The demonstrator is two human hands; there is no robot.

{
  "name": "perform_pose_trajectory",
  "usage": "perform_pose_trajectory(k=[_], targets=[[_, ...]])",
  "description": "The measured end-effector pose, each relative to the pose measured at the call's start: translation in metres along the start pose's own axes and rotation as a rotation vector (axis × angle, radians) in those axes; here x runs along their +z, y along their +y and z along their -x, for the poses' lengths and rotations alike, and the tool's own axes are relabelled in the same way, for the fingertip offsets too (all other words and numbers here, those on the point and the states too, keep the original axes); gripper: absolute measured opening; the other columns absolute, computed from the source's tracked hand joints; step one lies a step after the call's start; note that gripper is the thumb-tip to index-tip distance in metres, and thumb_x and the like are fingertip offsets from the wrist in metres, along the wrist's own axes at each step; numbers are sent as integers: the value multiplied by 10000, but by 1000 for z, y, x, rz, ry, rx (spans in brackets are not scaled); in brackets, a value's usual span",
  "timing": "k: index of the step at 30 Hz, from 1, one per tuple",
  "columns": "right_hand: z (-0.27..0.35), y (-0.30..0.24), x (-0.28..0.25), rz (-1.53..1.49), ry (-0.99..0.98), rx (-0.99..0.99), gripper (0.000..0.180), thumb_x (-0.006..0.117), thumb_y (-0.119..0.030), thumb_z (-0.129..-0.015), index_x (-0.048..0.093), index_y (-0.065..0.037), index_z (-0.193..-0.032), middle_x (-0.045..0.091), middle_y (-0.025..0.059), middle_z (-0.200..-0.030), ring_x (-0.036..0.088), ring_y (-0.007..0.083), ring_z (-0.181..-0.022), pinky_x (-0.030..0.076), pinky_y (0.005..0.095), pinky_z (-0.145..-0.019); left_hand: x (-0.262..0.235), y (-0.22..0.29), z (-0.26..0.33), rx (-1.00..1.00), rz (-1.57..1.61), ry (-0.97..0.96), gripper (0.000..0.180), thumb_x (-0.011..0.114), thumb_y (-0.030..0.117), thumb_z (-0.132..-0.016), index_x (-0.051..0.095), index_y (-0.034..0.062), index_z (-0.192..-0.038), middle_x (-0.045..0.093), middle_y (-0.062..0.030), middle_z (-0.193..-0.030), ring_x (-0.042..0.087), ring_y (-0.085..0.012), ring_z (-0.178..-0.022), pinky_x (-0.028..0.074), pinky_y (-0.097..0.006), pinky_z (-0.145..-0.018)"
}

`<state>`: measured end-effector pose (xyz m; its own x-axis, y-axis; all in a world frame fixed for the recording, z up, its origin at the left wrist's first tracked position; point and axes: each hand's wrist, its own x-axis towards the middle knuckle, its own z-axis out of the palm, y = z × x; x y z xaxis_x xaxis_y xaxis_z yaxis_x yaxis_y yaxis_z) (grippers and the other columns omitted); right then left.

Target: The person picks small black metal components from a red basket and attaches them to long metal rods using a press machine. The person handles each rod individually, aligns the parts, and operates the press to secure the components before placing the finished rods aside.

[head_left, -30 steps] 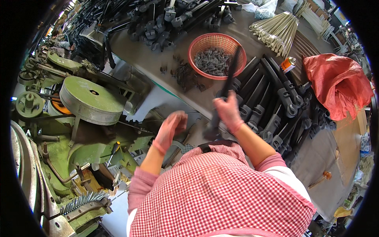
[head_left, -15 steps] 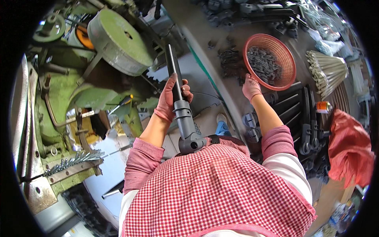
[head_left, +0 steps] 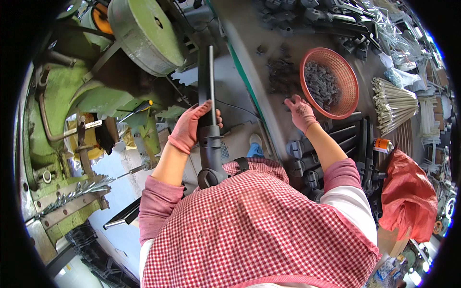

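The left grip point(head_left: 194, 126) is clamped round a long black tube point(head_left: 207, 115), held upright near the body, left of the counter point(head_left: 249, 62). It would do well to keep the tube steady. The right grip point(head_left: 300, 111), fingers loosely apart, rests on the counter beside an orange basket point(head_left: 353, 84) of dark small parts point(head_left: 321, 84); more black tubes point(head_left: 331, 144) crowd nearby.

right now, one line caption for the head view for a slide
Gloved left hand grips a long black handle while right hand reaches beside an orange basket.
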<state>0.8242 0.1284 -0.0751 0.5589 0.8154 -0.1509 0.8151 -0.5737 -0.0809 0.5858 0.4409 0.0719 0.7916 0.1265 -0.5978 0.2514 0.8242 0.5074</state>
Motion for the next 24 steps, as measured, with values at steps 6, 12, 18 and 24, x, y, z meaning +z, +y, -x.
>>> perform_pose_trajectory(k=[6, 12, 18, 24], targets=[[-2, 0, 21, -156, -138, 47, 420, 491, -10, -862, 612, -145, -1241, 554, 214, -1187, 626, 387, -1048, 522, 440, -887, 4, 4, 18, -12, 157, -49, 169, 616, 120, -951, 583, -12, -1051, 688, -175, -1056, 692, -306, -895, 601, -455, -812], [1, -21, 6, -86, -179, 186, 354, 497, -84, -931, 606, -103, -1267, 616, 181, -1172, 627, 410, -1064, 517, 429, -915, 8, 13, 41, 246, 33, 32, 184, 678, 73, -899, 530, 5, -984, 640, -123, -853, 674, -276, -765, 602, -424, -672], [18, -112, -86, -1508, -363, 85, 294, 585, -107, -962, 618, -13, -1239, 629, 19, -875, 564, 87, -769, 462, 243, -682, 12, 5, 69, 408, 43, -4, 193, 661, 60, -908, 505, 28, -1018, 628, -103, -830, 658, -257, -701, 577, -376, -639], [35, -210, -179, -1408, -416, -272, 266, 599, -168, -986, 622, -13, -1202, 551, -48, -830, 460, 31, -695, 396, 185, -623, 8, 2, 88, 466, -28, -72, 190, 635, 103, -943, 509, 37, -1068, 633, -109, -871, 669, -271, -794, 589, -407, -739]])
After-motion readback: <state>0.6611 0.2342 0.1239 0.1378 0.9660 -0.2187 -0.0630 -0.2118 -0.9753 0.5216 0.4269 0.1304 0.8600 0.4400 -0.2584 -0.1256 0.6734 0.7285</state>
